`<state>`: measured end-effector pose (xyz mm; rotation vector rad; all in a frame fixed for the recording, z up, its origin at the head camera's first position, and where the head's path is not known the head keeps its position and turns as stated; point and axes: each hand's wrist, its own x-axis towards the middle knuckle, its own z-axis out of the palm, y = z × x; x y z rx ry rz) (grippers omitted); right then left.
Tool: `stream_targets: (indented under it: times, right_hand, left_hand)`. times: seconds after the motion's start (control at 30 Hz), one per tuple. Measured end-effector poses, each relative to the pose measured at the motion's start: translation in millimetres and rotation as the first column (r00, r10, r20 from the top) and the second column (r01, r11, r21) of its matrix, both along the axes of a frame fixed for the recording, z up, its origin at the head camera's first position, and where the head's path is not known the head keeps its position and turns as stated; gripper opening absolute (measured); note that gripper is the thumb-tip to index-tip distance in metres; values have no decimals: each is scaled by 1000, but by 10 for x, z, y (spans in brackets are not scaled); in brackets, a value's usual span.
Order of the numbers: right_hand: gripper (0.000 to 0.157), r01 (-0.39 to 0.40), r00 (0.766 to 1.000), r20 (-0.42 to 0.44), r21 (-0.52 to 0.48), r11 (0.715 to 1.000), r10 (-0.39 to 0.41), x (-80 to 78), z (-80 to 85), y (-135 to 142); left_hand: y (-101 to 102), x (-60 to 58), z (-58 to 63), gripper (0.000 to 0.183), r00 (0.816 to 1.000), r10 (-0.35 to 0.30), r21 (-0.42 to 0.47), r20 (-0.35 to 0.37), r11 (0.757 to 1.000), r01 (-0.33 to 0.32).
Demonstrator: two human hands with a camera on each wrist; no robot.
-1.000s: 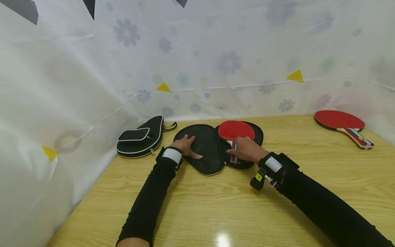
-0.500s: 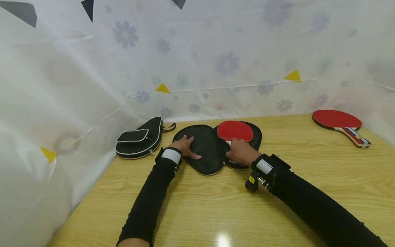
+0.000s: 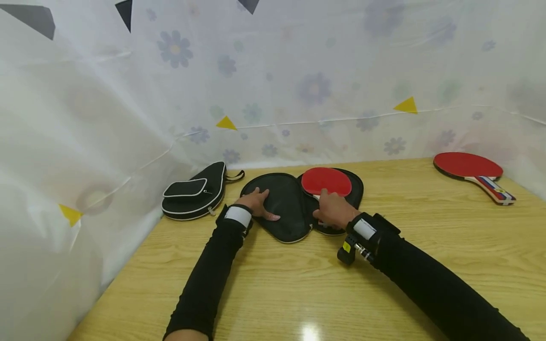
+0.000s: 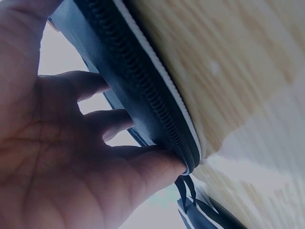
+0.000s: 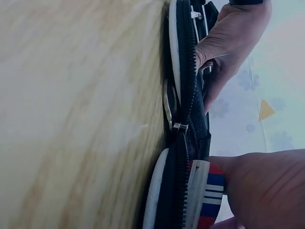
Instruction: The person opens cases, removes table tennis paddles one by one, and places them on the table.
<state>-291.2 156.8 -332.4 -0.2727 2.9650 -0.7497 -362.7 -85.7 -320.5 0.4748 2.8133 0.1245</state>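
A black zippered paddle case (image 3: pixel 283 192) lies unfolded on the table, its two halves side by side. A red table tennis paddle (image 3: pixel 326 181) lies on the right half. My right hand (image 3: pixel 337 210) holds its handle, covering most of it in the head view; the right wrist view shows the striped handle end (image 5: pixel 212 193) above the zipper edge. My left hand (image 3: pixel 256 204) rests on the case's left half with fingers spread. In the left wrist view, its fingers (image 4: pixel 112 121) touch the dark fabric near the zipper (image 4: pixel 138 71).
Another black case (image 3: pixel 194 192) with white piping and a small pocket lies at the left. A second red paddle (image 3: pixel 468 165) lies at the far right of the wooden table (image 3: pixel 273 289). A flowered white sheet (image 3: pixel 298 71) hangs behind.
My right hand has shifted slightly left and closed over the paddle handle, which showed more a second ago. The left hand stays in place on the case.
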Motion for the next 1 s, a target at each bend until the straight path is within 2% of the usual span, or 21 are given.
stream_targets:
  times: [0.1,0.2,0.27,0.43,0.5,0.67,0.83,1.0]
  right_hand:
    - [49,8,1000,-21,-6,1000,-8,4,7,21]
    - [28,21,997,-79,-6,1000,-22,21,18,56]
    - [20,24,992,-125,-8,1000,-25,32,24,84]
    - [32,12,981,-196,-11,1000,-14,53,36,160]
    - [31,15,982,-187,-19,1000,-18,61,47,198]
    - [17,35,987,-157,-42,999,-41,91,121,346]
    - [29,68,982,-174,-31,997,-72,97,215,579]
    - [30,97,979,-178,-2,995,-96,90,277,885]
  left_hand:
    - [12,-5,1,102,1000,-2,-3,1,1000,2]
    - [24,-8,-2,102,1000,-7,-4,4,1000,7]
    - [28,-7,-4,102,1000,-10,0,6,1000,10]
    - [20,-1,-8,102,1000,-11,2,7,1000,11]
    - [13,-2,-8,102,1000,-10,4,8,1000,10]
    - [9,-9,-3,102,1000,-13,6,9,1000,13]
    - [1,-10,22,102,1000,-22,10,10,1000,22]
    - [-24,-1,33,102,1000,-11,5,19,1000,11]
